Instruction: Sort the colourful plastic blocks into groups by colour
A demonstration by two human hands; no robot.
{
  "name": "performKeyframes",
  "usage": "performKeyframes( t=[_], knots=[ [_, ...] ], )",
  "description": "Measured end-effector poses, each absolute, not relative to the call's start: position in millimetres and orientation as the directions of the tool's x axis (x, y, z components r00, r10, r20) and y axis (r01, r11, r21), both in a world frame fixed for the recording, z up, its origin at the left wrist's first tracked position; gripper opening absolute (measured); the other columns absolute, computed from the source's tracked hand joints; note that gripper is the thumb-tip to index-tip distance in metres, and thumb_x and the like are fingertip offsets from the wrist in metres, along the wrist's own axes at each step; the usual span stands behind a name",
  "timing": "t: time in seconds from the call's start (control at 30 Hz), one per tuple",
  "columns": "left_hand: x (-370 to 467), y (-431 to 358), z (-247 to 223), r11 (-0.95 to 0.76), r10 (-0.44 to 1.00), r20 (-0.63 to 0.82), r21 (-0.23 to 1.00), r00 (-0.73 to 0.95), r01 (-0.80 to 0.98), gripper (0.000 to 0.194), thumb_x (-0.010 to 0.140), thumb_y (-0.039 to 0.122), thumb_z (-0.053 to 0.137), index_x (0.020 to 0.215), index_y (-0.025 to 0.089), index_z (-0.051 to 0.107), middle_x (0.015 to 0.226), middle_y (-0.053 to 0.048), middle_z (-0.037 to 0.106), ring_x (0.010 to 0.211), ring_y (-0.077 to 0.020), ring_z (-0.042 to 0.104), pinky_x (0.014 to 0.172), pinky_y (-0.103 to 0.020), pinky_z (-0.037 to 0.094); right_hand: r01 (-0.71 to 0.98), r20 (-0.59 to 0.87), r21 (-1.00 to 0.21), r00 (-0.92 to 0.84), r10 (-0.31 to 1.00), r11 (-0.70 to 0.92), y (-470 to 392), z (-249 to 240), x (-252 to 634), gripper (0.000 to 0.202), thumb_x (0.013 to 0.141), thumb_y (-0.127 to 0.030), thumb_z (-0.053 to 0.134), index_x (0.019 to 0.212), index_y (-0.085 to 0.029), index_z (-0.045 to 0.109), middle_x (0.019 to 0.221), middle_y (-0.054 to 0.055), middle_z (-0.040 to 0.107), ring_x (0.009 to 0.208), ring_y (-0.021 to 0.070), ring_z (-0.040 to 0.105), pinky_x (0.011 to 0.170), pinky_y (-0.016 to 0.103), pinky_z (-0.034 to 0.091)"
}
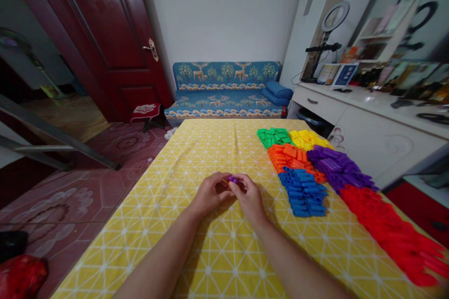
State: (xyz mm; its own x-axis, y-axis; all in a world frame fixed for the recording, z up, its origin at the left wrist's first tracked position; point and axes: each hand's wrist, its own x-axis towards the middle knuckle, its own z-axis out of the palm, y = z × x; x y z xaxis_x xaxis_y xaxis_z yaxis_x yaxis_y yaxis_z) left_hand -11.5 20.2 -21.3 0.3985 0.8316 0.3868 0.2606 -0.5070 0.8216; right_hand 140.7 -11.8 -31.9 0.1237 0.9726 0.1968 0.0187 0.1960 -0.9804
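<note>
Over the middle of the table, my left hand [211, 190] and my right hand [249, 195] meet at the fingertips. Between them is a small purple plastic piece [233, 179] with a bit of orange plastic showing beside it. Both hands are closed in a pinch around these pieces, and the fingers cover most of them. Whether the two pieces are joined I cannot tell. To the right of my right hand lie piles of short plastic tubes sorted by colour: blue [303, 191], orange [289, 158], green [273, 137], yellow [308, 139], purple [338, 167] and red [386, 229].
A yellow cloth with white lines [147, 224] covers the table. Beyond its far edge stands a blue patterned sofa [224, 98]. On the right is a white dresser [379, 131] crowded with small items; a dark red door [101, 32] and metal ladder legs [70, 145] are on the left.
</note>
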Motion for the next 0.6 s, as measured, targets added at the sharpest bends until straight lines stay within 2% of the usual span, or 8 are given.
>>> performKeyframes(
  t=[0.1, 0.2, 0.33, 0.47, 0.53, 0.6],
  knots=[
    [-9, 18, -17, -0.589, 0.802, 0.445, 0.701, 0.398, 0.402, 0.028, 0.081, 0.028, 0.069, 0.107, 0.018, 0.069, 0.094, -0.007, 0.067, 0.086, -0.0182, 0.062, 0.078, -0.028, 0.048, 0.04, 0.21, -0.978, 0.128, 0.969, 0.207, -15, -30, 138, 0.029, 0.082, -0.039, 0.063, 0.101, -0.018, 0.062, 0.097, 0.006, 0.07, 0.089, 0.0197, 0.067, 0.082, 0.032, 0.054],
    [-7, 16, -14, -0.603, 0.794, 0.463, 0.678, 0.394, 0.421, 0.025, 0.083, 0.023, 0.064, 0.107, 0.018, 0.07, 0.089, -0.005, 0.066, 0.08, -0.0157, 0.061, 0.073, -0.025, 0.047, 0.072, 0.252, -0.967, 0.161, 0.954, 0.243, -15, -31, 138, 0.026, 0.084, -0.039, 0.06, 0.098, -0.018, 0.064, 0.095, 0.006, 0.07, 0.088, 0.0195, 0.067, 0.082, 0.032, 0.054],
    [-9, 16, -15, -0.567, 0.82, 0.427, 0.701, 0.382, 0.433, 0.023, 0.082, 0.026, 0.064, 0.103, 0.019, 0.072, 0.085, -0.004, 0.067, 0.077, -0.0154, 0.061, 0.071, -0.025, 0.047, 0.217, 0.357, -0.927, 0.26, 0.897, 0.306, -17, -26, 142, 0.023, 0.083, -0.038, 0.061, 0.094, -0.019, 0.067, 0.099, 0.008, 0.068, 0.092, 0.0201, 0.064, 0.079, 0.032, 0.053],
    [-13, 20, -22, -0.439, 0.896, 0.347, 0.789, 0.278, 0.43, 0.025, 0.082, 0.032, 0.065, 0.098, 0.016, 0.074, 0.081, -0.005, 0.069, 0.068, -0.0144, 0.061, 0.063, -0.024, 0.046, 0.161, 0.33, -0.943, 0.339, 0.881, 0.292, -26, 3, 177, 0.029, 0.084, -0.042, 0.061, 0.103, -0.021, 0.064, 0.097, 0.008, 0.07, 0.083, 0.0188, 0.066, 0.07, 0.031, 0.053],
    [-14, 22, -25, -0.384, 0.92, 0.311, 0.835, 0.237, 0.394, 0.028, 0.081, 0.034, 0.065, 0.1, 0.015, 0.073, 0.082, -0.005, 0.071, 0.066, -0.0143, 0.061, 0.062, -0.024, 0.047, 0.192, 0.385, -0.923, 0.459, 0.801, 0.334, -29, 22, 217, 0.036, 0.081, -0.043, 0.064, 0.109, -0.02, 0.061, 0.098, 0.008, 0.069, 0.081, 0.0182, 0.067, 0.074, 0.033, 0.054],
    [-14, 23, -27, -0.352, 0.932, 0.288, 0.864, 0.221, 0.359, 0.032, 0.08, 0.035, 0.066, 0.104, 0.015, 0.072, 0.084, -0.006, 0.072, 0.069, -0.0153, 0.063, 0.065, -0.024, 0.049, 0.355, 0.484, -0.873, 0.558, 0.674, 0.334, -31, 36, 271, 0.041, 0.078, -0.044, 0.066, 0.109, -0.019, 0.062, 0.091, 0.007, 0.069, 0.077, 0.0187, 0.066, 0.074, 0.036, 0.053]
  ],
)
